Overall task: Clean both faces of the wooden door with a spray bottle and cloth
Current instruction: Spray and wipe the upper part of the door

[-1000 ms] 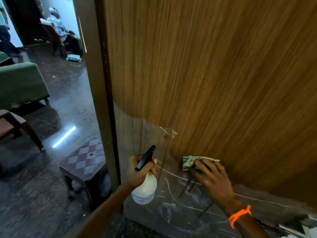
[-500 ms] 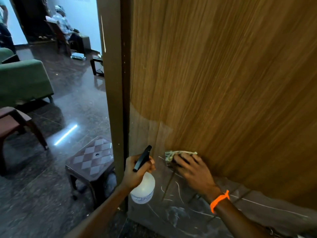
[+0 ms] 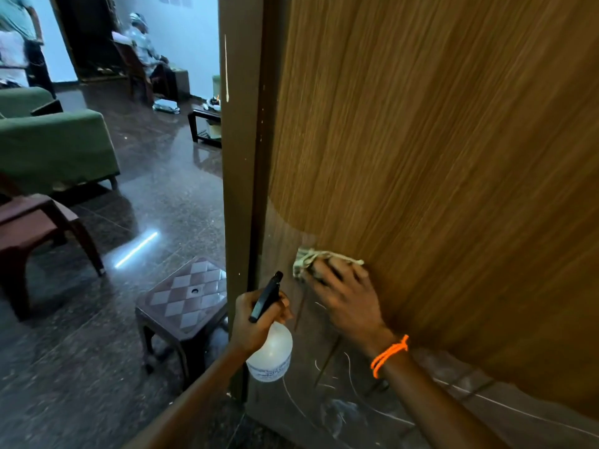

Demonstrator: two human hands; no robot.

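Two hands are working low in the frame; the right hand (image 3: 348, 298) is pressing a crumpled pale cloth (image 3: 319, 261) flat against the brown wood-grain door (image 3: 437, 157), fingers spread over it rather than curled round it, just below centre of the picture; the left hand (image 3: 256, 322) is gripping the neck of a translucent white plastic spray bottle with a black trigger head (image 3: 270, 345), fingers wrapped round it, at lower centre beside the dark door edge (image 3: 241, 189). An orange cord bracelet (image 3: 389, 354) is circling the right wrist; a small checker-topped stool (image 3: 184, 303) is standing on the dark polished floor (image 3: 81, 367) at lower left. Judging by its look, the cloth is soft and light, bunching easily, so a flat palm is suiting it best; the bottle is likely light and smooth, possibly slippery if wet, and is best taken at the neck under the trigger; the door is stiff, though probably swinging under hard pressure.
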